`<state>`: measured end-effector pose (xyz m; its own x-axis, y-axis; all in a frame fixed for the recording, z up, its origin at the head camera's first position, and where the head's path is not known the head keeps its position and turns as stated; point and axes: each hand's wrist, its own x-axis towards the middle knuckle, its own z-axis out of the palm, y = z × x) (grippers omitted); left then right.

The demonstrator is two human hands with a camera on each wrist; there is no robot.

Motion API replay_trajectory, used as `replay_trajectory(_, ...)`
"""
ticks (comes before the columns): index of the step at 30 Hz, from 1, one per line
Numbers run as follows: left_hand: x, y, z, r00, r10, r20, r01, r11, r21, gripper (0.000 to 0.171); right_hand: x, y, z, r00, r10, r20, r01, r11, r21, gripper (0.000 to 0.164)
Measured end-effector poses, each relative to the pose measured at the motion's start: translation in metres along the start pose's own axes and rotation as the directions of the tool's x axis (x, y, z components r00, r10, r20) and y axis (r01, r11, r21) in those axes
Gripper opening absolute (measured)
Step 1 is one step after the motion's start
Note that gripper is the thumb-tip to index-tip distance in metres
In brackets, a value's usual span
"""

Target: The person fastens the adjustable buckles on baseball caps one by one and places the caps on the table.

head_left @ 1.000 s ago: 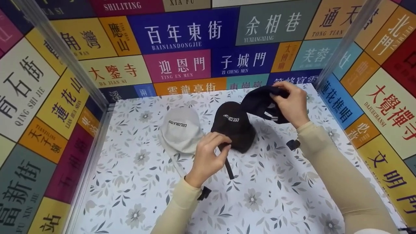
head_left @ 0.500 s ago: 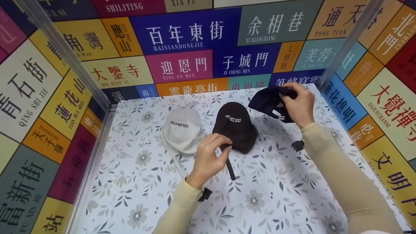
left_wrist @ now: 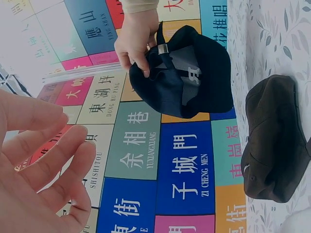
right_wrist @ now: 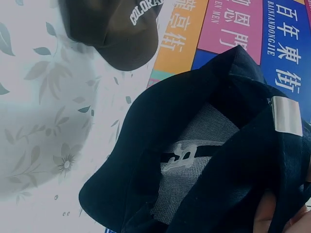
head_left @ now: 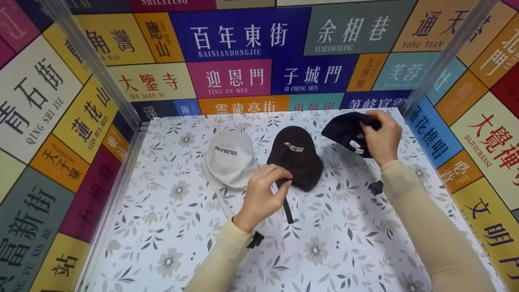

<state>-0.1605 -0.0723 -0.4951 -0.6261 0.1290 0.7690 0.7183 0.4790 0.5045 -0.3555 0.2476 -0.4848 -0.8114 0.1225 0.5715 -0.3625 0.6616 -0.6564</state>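
My right hand [head_left: 383, 138] pinches a navy baseball cap [head_left: 344, 127] by its back band, at the right rear of the table. The cap is raised and tilted, its mesh lining [right_wrist: 194, 160] and metal strap buckle [right_wrist: 287, 114] showing in the right wrist view. My left hand [head_left: 263, 194], fingers loosely bent and holding nothing, hovers in front of a dark brown cap [head_left: 296, 154]. That cap lies on the table, white lettering on its crown, and a dark strap [head_left: 288, 211] trails toward the front. Left of it lies a light grey cap [head_left: 229, 158] with dark lettering.
White floral paper covers the table [head_left: 316, 247]. Upright panels [head_left: 239, 77] with colourful sign prints enclose the back and both sides, and clear posts [head_left: 438, 61] stand at the rear corners. A pale strap [head_left: 223, 202] extends from the grey cap.
My right hand has carried the navy cap to the right, so it no longer overlaps the brown cap in the head view. My left hand stays nearly still. The head view has shifted slightly.
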Motion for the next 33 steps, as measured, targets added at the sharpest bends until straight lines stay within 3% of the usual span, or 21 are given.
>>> replay_trajectory(6,0.001,0.000,0.001,1.000,-0.003,0.006,0.003,1.000,0.011,0.019,-0.001,0.007,-0.001,0.998,-0.043,-0.040,0.044,0.999,0.017,0.015)
replay_trajectory(15,0.004,-0.001,-0.001,1.000,-0.016,0.022,0.016,1.000,0.009,0.013,-0.012,0.036,0.009,0.998,-0.039,-0.049,0.040,0.999,0.009,0.016)
replay_trajectory(27,-0.001,0.000,0.002,1.000,-0.007,0.016,0.007,1.000,-0.003,0.015,-0.054,0.069,0.014,0.997,-0.073,0.025,0.073,0.997,-0.003,0.014)
replay_trajectory(33,-0.002,-0.001,0.004,1.000,-0.017,0.024,0.017,1.000,0.003,0.016,-0.074,0.086,0.015,0.996,-0.022,0.089,0.024,1.000,-0.019,0.017)
